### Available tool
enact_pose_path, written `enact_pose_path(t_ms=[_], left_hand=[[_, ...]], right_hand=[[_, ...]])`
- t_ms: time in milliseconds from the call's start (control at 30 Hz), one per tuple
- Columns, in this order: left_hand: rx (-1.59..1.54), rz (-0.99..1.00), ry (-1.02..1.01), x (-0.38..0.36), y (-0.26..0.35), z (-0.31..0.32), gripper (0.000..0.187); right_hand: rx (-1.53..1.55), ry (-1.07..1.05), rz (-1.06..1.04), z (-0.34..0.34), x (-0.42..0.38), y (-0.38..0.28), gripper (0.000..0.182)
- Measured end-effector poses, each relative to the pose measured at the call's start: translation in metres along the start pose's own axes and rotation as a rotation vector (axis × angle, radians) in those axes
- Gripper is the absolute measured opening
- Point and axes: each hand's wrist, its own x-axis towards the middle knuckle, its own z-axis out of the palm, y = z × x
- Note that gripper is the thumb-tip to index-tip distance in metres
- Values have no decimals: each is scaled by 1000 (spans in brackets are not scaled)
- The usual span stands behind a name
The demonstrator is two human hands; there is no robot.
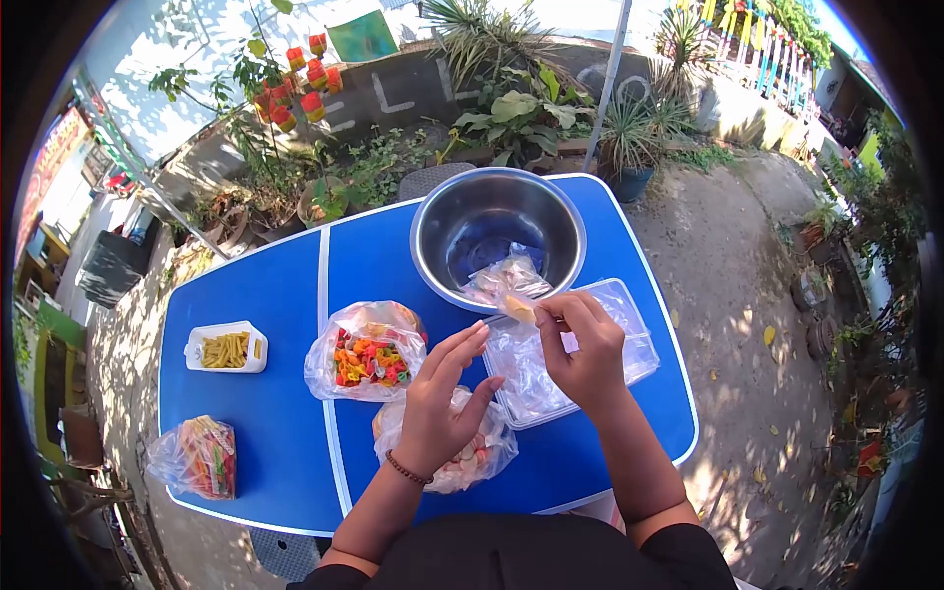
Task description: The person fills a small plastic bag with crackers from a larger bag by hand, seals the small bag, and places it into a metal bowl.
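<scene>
My right hand (585, 346) is closed in a pinch on a small clear plastic packet (519, 308) with something tan in it, at the near rim of a steel bowl (433, 258). Inside the bowl lie several filled clear packets (516, 275). My left hand (442, 398), a beaded bracelet at its wrist, is open with fingers stretched out and thumb apart. Beneath it is a clear bag (472, 467) of pale and pinkish pieces, partly hidden. Under my right hand stands a clear plastic container (629, 339) holding clear plastic bags (531, 359).
On the blue folding table (280, 442) are an open bag of colourful pieces (369, 354), a white tub (226, 346) of yellowish sticks, and a bag of coloured strips (202, 457). A metal pole (607, 84) rises behind the table, near potted plants and a low wall.
</scene>
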Motion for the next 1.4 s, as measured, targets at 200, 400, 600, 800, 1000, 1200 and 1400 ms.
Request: enact_pose_path(t_ms=[200,400,600,800,1000,1200,1400], left_hand=[[9,-55,-66,-1,-9,4,48],[-8,-78,-106,-4,-13,5,44],[-25,-89,-114,-4,-12,3,41],[-43,-78,-130,-8,-3,3,39],[-49,-46,-134,-17,9,1,37],[-58,-58,-146,-36,23,-3,36],[-214,-194,-182,-66,24,-11,34]], right_hand=[[-81,-84,-2,28,15,39,14],[-64,-195,31,22,7,38,23],[-286,-603,84,1,-14,26,24],[-431,-630,44,4,-33,31,14],[-361,-455,18,-9,-32,10,8],[-201,-212,31,-18,-43,-8,7],[68,-39,18,-22,-60,-41,12]])
